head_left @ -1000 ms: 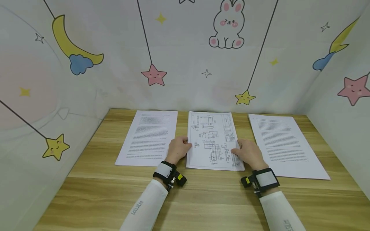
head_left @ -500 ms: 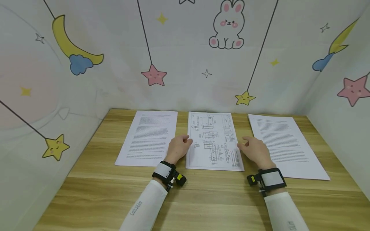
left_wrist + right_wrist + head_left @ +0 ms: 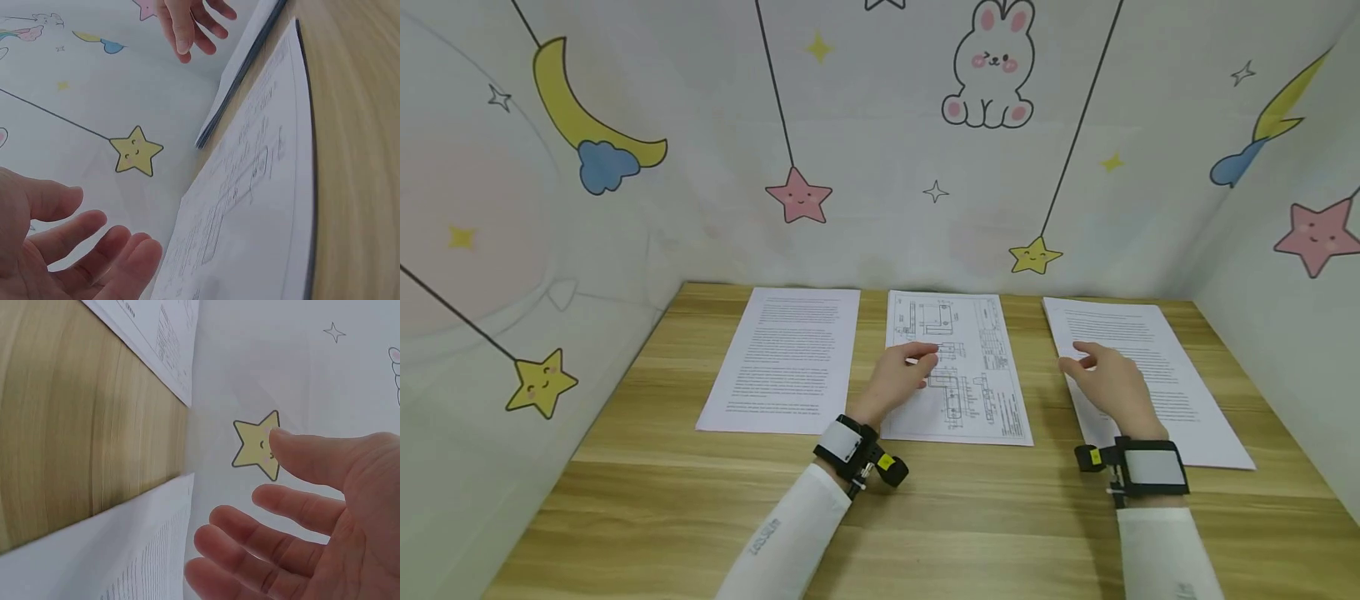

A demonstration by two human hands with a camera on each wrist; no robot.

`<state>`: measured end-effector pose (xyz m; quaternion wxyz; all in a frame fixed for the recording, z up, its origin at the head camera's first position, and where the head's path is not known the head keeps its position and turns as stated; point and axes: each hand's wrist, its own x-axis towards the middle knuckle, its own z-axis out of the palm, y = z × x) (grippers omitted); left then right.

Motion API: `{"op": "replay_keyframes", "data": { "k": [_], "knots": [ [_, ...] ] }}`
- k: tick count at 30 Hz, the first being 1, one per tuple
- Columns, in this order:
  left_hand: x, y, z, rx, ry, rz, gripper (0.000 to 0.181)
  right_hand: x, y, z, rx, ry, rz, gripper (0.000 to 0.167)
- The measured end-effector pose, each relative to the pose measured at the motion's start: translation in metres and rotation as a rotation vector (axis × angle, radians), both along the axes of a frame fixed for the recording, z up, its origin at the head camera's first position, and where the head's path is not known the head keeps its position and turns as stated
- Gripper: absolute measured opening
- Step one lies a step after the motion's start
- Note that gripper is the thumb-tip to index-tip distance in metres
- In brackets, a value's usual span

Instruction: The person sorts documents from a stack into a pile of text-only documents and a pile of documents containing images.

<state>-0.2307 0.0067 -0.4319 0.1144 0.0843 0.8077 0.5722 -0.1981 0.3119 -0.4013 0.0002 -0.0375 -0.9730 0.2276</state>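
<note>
Three papers lie neatly apart, their laying-out seemingly done; anything left is unclear. The relaxed left hand, grasping nothing, hangs above the drawing stack, a text sheet to its left; the equally bare, loosely spread right hand hovers over the text stack.

place: screened-off desk space | cartoon-print walls | wood-grain table | printed sheets

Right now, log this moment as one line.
left hand: above drawing, empty | right hand: above right papers, empty | left page: flat on table
</note>
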Motion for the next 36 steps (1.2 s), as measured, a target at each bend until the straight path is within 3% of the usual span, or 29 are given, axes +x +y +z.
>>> {"op": "replay_keyframes", "data": {
  "k": [4,11,15,25,30,36],
  "knots": [
    [0.004,0.018,0.004,0.078,-0.044,-0.046,0.038,0.002,0.016,0.000,-0.019,-0.011,-0.027,0.063],
    [0.010,0.046,0.008,-0.047,0.066,-0.119,0.041,0.001,0.046,-0.007,-0.004,-0.057,-0.098,0.069],
    [0.011,0.062,0.009,-0.059,0.086,-0.158,0.040,0.002,0.062,-0.011,-0.010,-0.089,-0.146,0.075],
    [0.026,0.105,-0.001,-0.031,0.057,-0.286,0.044,0.016,0.104,-0.022,-0.032,-0.184,-0.193,0.088],
    [0.031,0.117,-0.002,-0.040,0.017,-0.298,0.045,0.020,0.115,-0.026,-0.083,-0.234,-0.259,0.090],
    [0.033,0.121,-0.005,-0.025,-0.077,-0.279,0.046,0.022,0.122,-0.037,-0.108,-0.269,-0.325,0.087]
  ]
}}
